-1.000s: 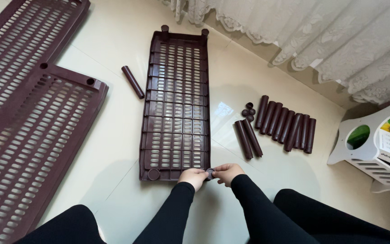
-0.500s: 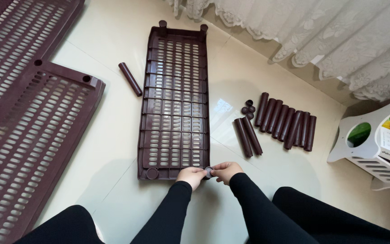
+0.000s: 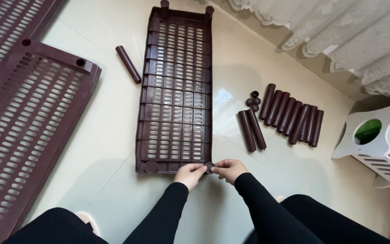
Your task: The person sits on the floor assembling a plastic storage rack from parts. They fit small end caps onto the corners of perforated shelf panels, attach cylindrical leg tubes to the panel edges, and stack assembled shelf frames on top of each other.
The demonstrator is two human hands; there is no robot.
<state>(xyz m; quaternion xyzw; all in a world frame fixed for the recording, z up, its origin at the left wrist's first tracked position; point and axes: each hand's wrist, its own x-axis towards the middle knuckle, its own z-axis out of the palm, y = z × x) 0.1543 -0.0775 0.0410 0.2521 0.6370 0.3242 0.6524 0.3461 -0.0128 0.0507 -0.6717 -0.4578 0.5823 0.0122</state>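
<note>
A slatted dark brown plastic shelf panel (image 3: 175,90) lies flat on the pale tiled floor, running away from the viewer, with round corner sockets at each end.

Head view: the person sits on the floor in black sleeves and trousers, both hands meeting at the panel's near right corner. The left hand (image 3: 189,174) and the right hand (image 3: 229,169) each pinch, fingers narrow, a small round brown cap (image 3: 209,167) that sits at that corner socket; whether it is already seated in the socket cannot be told. The near left socket (image 3: 151,166) shows as a round ring.

Compared with the pictures from a second and half a second ago, the hands have stayed at the same corner and the panel has not shifted; only the camera has tipped slightly. That suggests slow, fiddly work on this one corner fitting.

To the right, well apart from the hands, a row of brown tubes (image 3: 292,115) lies side by side, with two more tubes (image 3: 251,129) just beside them and a few small caps (image 3: 253,101) near their top ends. A single tube (image 3: 128,64) lies left of the panel. Larger slatted panels (image 3: 23,122) fill the left side.

At the far right stands a white plastic stand (image 3: 378,144) with a round green patch and a yellow-and-white printed label on it. A lace curtain (image 3: 339,31) hangs above.
</note>
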